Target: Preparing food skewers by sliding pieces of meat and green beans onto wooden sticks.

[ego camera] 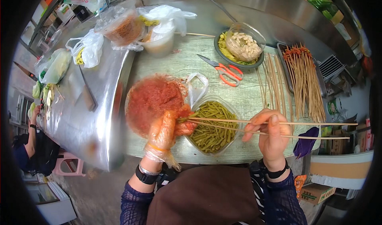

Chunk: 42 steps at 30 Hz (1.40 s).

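My left hand [164, 129], in a clear plastic glove stained red, grips a small piece of raw meat and green bean [183, 119] at the tips of two sticks. My bare right hand [270, 132] holds those two thin bamboo skewers [316, 131] farther along, spread slightly apart. Behind the left hand sits a bowl of red minced meat [155, 96]. Beneath the skewers stands a clear plastic tub [238, 117] filled with cut green beans [215, 135]. A white plastic bag handle [198, 86] lies between bowl and tub.
Orange-handled scissors [228, 74] lie behind the tub. Bare skewers [274, 81] and a metal tray [286, 72] of loaded skewers [304, 81] are at right. A cleaver [83, 90] rests on the steel counter [101, 129] at left. Another person [31, 141] works at far left.
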Motion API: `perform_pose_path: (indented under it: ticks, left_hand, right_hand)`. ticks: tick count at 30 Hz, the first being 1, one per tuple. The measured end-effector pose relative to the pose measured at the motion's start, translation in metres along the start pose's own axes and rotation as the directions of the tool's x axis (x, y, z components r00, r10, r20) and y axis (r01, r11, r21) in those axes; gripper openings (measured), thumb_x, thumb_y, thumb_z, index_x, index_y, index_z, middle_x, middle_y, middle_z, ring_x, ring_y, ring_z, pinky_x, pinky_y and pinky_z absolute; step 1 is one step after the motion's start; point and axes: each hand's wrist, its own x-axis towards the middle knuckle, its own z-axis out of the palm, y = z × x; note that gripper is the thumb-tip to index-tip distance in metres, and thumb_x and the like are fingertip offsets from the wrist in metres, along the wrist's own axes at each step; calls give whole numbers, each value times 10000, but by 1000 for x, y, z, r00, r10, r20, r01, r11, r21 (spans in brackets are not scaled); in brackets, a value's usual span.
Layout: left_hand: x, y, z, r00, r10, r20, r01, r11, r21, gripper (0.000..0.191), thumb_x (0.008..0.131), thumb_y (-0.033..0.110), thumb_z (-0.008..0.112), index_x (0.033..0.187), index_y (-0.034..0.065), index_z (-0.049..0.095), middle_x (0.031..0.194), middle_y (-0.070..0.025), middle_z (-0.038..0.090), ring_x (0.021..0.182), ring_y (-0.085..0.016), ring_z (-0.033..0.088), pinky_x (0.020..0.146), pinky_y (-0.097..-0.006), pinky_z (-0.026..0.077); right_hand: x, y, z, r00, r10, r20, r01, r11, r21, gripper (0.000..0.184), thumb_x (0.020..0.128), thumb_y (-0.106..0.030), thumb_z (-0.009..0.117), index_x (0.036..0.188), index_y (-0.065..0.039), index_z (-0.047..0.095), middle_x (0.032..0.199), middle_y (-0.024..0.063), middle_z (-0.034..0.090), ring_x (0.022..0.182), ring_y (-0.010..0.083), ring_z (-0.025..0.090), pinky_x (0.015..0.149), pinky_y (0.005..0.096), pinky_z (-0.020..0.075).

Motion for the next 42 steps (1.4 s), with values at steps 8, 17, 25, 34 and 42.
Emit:
perform_pose_path:
  ticks: [8,17,25,34,42]
  left_hand:
    - [-7,8,3,999,4,48,-9,996,90,339,882,73,567,1169,-99,506,1012,-147,623,864,-190,636,742,-266,524]
    - [-5,2,-6,1000,-8,12,8,999,46,310,872,33,568,1144,-107,523,1033,-161,617,870,-214,638,731,-271,528]
    - [-7,5,-2,1000,2,6,-2,999,34,342,863,42,578,1157,-118,509,1046,-169,608,880,-221,631,746,-286,526]
    - [-2,5,-4,993,-110,46,116,981,-153,417,891,138,543,1206,-122,459,1068,-207,591,902,-261,631,725,-287,549]
    - [-2,5,-8,988,-147,49,153,976,-157,408,909,157,533,1188,-132,463,1066,-189,591,925,-273,623,742,-291,553]
  right_hand:
    - [4,1,3,998,53,24,-52,998,-28,408,976,-277,359,837,58,546,735,148,596,566,199,614,538,276,515]
    - [18,11,-8,992,68,-103,-48,981,187,384,984,-260,320,830,31,517,670,154,601,484,187,582,468,261,495]
    - [23,18,-6,973,214,-84,-197,964,178,367,981,-281,349,835,10,518,660,138,605,470,159,572,453,245,478]
    - [22,3,3,985,166,-38,-168,985,-48,371,977,-290,383,840,19,537,695,115,605,532,153,593,508,232,485]
    - [20,-2,14,994,110,2,-109,990,-92,359,976,-256,382,833,35,536,709,134,600,553,164,596,514,249,490]
